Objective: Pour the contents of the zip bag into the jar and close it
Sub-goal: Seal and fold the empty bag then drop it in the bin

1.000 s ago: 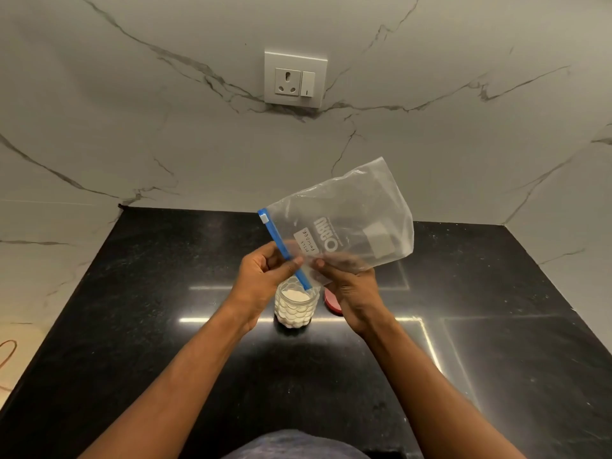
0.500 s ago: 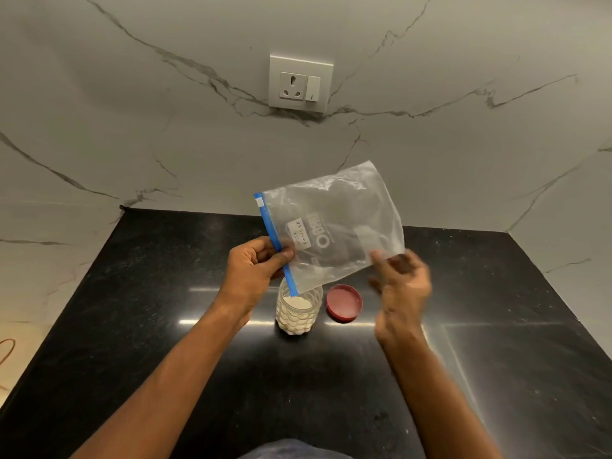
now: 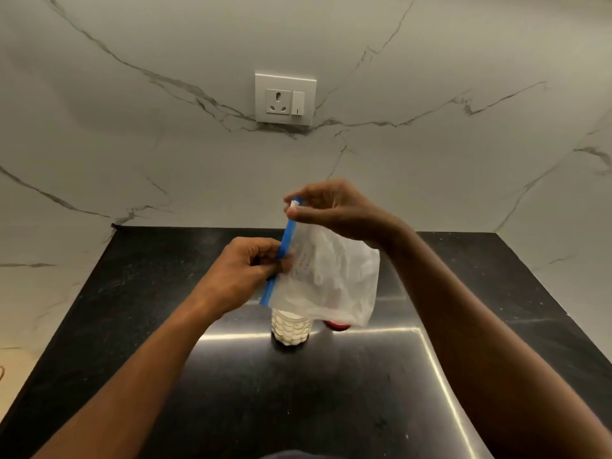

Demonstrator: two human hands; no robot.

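A clear zip bag [image 3: 331, 276] with a blue zip strip hangs in the air above the counter and looks empty. My left hand [image 3: 245, 273] pinches the blue strip near its middle. My right hand [image 3: 331, 207] pinches the white slider at the strip's top end. Below the bag stands a small glass jar [image 3: 289, 327] holding white grains, its mouth hidden behind the bag. The red lid [image 3: 336, 325] lies on the counter just right of the jar, mostly covered by the bag's lower corner.
The black stone counter [image 3: 165, 326] stretches to both sides and toward me. A marble wall with a white socket plate [image 3: 284, 98] rises behind it. The counter's left edge drops off at the far left.
My right hand has moved from beside the bag up to the top end of the zip strip and gripped the slider. The bag now hangs lower, covering the jar's mouth and the lid.
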